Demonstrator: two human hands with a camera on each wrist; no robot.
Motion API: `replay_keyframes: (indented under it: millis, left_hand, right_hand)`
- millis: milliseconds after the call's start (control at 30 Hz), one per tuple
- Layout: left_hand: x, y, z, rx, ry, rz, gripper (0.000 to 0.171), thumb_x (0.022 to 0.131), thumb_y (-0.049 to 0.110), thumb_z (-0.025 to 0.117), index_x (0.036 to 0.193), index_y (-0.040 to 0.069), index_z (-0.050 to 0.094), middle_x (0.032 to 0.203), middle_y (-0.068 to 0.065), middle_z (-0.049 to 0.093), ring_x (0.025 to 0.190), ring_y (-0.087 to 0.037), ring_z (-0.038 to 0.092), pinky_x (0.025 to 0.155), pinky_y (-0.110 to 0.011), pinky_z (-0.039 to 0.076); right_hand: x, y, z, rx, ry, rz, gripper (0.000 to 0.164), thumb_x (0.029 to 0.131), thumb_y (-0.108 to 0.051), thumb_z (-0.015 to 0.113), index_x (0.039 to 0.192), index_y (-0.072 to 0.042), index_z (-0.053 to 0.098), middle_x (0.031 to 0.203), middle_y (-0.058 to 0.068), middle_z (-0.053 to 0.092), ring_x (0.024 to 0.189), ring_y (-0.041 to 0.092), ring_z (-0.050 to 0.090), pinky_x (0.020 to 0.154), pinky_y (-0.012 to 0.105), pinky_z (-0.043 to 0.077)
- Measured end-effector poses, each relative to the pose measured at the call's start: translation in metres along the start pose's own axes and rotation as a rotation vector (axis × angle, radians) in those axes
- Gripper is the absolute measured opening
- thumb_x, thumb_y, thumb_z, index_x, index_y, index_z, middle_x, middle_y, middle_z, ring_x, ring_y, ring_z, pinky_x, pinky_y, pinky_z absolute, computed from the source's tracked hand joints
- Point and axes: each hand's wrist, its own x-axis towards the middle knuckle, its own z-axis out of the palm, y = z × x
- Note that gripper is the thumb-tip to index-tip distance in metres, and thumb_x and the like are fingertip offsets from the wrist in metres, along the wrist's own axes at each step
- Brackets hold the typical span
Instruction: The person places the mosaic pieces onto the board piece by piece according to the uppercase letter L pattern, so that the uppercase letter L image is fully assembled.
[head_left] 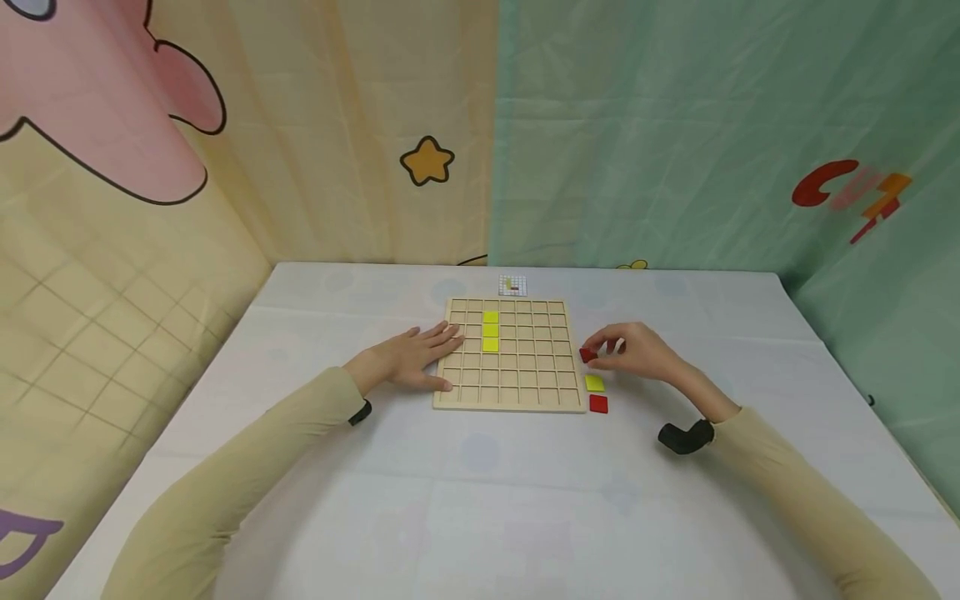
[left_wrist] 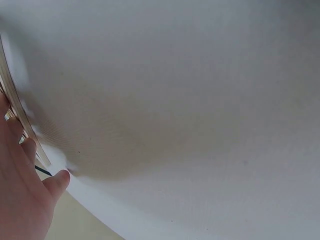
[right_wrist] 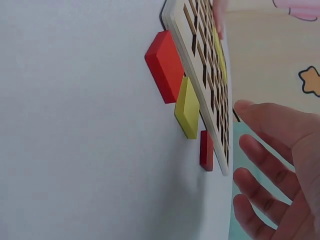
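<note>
Green and yellow printed fabric (head_left: 652, 125) hangs along the far side, behind a table covered in white cloth (head_left: 480, 517). My long beige sleeves (head_left: 262, 467) reach in from the near left and near right. Between my hands lies a square, pale wooden grid board (head_left: 510, 400). My left hand (head_left: 416, 357) is flat with the fingers spread, fingertips over the board's left edge. My right hand (head_left: 637, 352) is off the board's right edge, thumb and fingers bent and parted around a gap, gripping nothing. Just past the board's far edge lies a small white card with a printed grid (head_left: 513, 286).

Smallest are the square tiles. Three flat yellow tiles (head_left: 491, 331) sit in the third column from the left, in the far half, right of my left fingertips. Just beside the board's right edge, a red tile (head_left: 585, 356) lies farthest, right at my right fingertips; nearer come a single yellow tile (head_left: 595, 382) and a second red tile (head_left: 598, 404), both on the cloth.
</note>
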Motion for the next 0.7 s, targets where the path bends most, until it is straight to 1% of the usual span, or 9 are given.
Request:
replay_keyframes:
  millis: [100, 200, 267, 433, 567, 700]
  left_hand:
    - [0.001, 0.000, 0.000, -0.005, -0.003, -0.005, 0.089, 0.091, 0.066, 0.043, 0.156, 0.020, 0.005, 0.164, -0.002, -0.004, 0.151, -0.024, -0.003, 0.119, -0.056, 0.012]
    - [0.001, -0.001, 0.001, -0.008, -0.003, -0.004, 0.089, 0.091, 0.066, 0.044, 0.156, 0.019, 0.005, 0.164, -0.002, -0.004, 0.151, -0.024, -0.003, 0.118, -0.057, 0.012]
    - [0.001, -0.001, 0.001, -0.010, -0.001, -0.001, 0.089, 0.091, 0.065, 0.044, 0.156, 0.018, 0.006, 0.164, -0.003, -0.003, 0.151, -0.025, -0.003, 0.118, -0.057, 0.012]
    - [0.002, -0.001, 0.001, 0.013, -0.013, -0.014, 0.090, 0.090, 0.068, 0.041, 0.156, 0.021, 0.003, 0.164, -0.001, -0.005, 0.151, -0.023, -0.005, 0.119, -0.056, 0.012]
    - [0.002, -0.001, 0.002, 0.026, -0.017, -0.020, 0.090, 0.090, 0.069, 0.040, 0.156, 0.021, 0.002, 0.163, -0.001, -0.006, 0.151, -0.022, -0.005, 0.119, -0.055, 0.012]
    - [0.002, -0.001, 0.002, 0.021, -0.015, -0.018, 0.090, 0.091, 0.068, 0.041, 0.156, 0.020, 0.002, 0.164, -0.002, -0.006, 0.151, -0.023, -0.004, 0.119, -0.056, 0.011]
  right_hand:
    - [-0.007, 0.007, -0.001, 0.059, -0.022, 0.011, 0.024, 0.078, -0.022, 0.080, 0.101, -0.016, 0.075, 0.095, -0.003, 0.074, 0.080, 0.014, 0.058, 0.067, 0.023, 0.052]
    - [-0.014, 0.013, -0.001, 0.081, -0.043, 0.017, 0.026, 0.078, -0.025, 0.080, 0.103, -0.017, 0.074, 0.094, -0.004, 0.072, 0.081, 0.012, 0.058, 0.068, 0.022, 0.051]
    - [-0.017, 0.016, 0.000, 0.085, -0.052, 0.020, 0.027, 0.078, -0.026, 0.080, 0.103, -0.017, 0.074, 0.094, -0.004, 0.072, 0.080, 0.010, 0.058, 0.069, 0.022, 0.051]
    - [-0.023, 0.017, 0.003, 0.080, -0.055, 0.008, 0.026, 0.077, -0.024, 0.081, 0.102, -0.017, 0.075, 0.093, -0.005, 0.072, 0.077, 0.006, 0.057, 0.068, 0.021, 0.050]
    - [-0.025, 0.017, 0.005, 0.077, -0.059, 0.013, 0.027, 0.076, -0.023, 0.081, 0.101, -0.014, 0.075, 0.093, -0.004, 0.073, 0.077, 0.007, 0.056, 0.067, 0.021, 0.050]
    - [-0.026, 0.017, 0.007, 0.085, -0.074, 0.023, 0.027, 0.076, -0.024, 0.082, 0.099, -0.013, 0.075, 0.093, -0.002, 0.073, 0.080, 0.010, 0.055, 0.067, 0.020, 0.049]
